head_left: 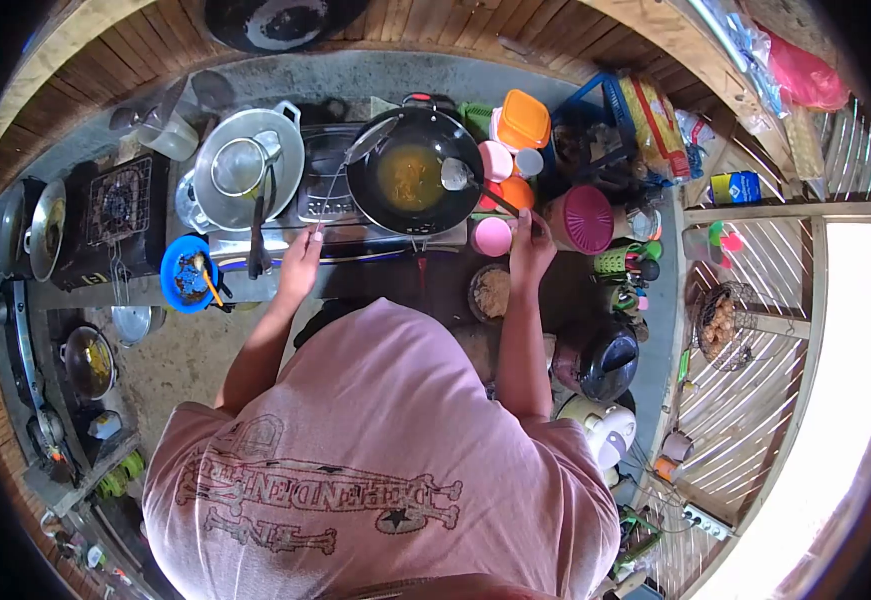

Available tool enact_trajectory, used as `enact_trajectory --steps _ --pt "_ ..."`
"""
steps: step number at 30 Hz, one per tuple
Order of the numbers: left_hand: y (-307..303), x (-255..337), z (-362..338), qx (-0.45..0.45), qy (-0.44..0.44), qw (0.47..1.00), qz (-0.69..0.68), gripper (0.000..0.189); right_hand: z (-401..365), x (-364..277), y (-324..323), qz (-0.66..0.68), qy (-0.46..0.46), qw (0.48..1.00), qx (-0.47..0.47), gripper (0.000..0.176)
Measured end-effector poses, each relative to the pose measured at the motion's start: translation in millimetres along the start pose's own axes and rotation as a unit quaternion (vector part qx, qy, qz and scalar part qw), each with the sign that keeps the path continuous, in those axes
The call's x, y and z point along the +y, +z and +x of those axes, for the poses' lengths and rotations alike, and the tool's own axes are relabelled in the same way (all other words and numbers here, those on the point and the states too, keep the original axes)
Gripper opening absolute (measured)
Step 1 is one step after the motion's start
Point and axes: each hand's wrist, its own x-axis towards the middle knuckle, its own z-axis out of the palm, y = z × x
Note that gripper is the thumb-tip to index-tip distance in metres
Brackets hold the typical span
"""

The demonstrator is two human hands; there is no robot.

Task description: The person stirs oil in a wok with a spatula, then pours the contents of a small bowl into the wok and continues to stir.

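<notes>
A black wok [383, 205] sits on the stove, with yellowish oil and small browned pieces of food [410, 178] in its bottom. My left hand [302, 262] is closed around the thin metal handle of a skimmer [373, 138], whose round head is over the wok's left rim. In my right hand [531, 250] is the dark handle of a spatula [454, 174]. Its pale blade is inside the wok on the right side, near the oil. What exactly the blade touches is too small to tell.
Left of the wok stands a large metal pot [211, 205] with a strainer on it, and a blue bowl [183, 300] with a spoon. Plastic containers [521, 120] crowd the right side, by a pink-lidded tub [587, 220]. A bowl of light-brown food [490, 292] is near my right forearm.
</notes>
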Motion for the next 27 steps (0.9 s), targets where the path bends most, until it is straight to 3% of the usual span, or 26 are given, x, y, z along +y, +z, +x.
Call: enact_trajectory --steps 5,7,12,14,16,18,20,23,27 --pt "-1.2 2.9 -1.7 -0.019 -0.01 1.0 0.021 0.048 7.6 -3.3 -1.8 -0.091 -0.016 0.996 0.005 0.041" --pt "-0.2 -1.9 -1.7 -0.018 -0.008 0.999 0.029 0.048 6.9 11.9 6.3 -0.017 -0.001 1.0 0.002 0.042" --pt "0.8 -1.7 -1.3 -0.007 0.004 1.0 0.016 0.044 0.7 39.8 25.8 -0.016 0.032 0.999 0.002 0.049" --pt "-3.0 10.8 -2.7 -0.037 -0.071 0.997 0.024 0.047 -8.4 45.7 32.0 0.081 0.128 0.988 -0.041 0.044" --pt "-2.7 11.4 -2.2 -0.029 -0.063 0.997 0.026 0.046 -9.5 59.9 39.4 0.117 0.131 0.983 -0.056 0.037" --pt "-4.1 15.5 -2.0 -0.033 -0.065 0.997 0.037 0.047 -14.7 66.3 40.4 0.122 0.067 0.984 -0.107 0.032" --pt "-3.3 10.0 -1.3 -0.027 -0.059 0.997 0.035 0.047 -18.9 66.8 39.0 0.144 0.06 0.981 -0.115 0.028" --pt "-3.0 18.8 -1.0 -0.034 -0.076 0.996 0.042 0.047 -16.3 53.5 30.6 0.016 -0.109 0.992 -0.069 0.026" --pt "-1.1 23.1 -0.6 -0.053 -0.117 0.991 0.036 0.047 -11.6 25.1 22.8 -0.047 -0.114 0.992 -0.026 0.027"
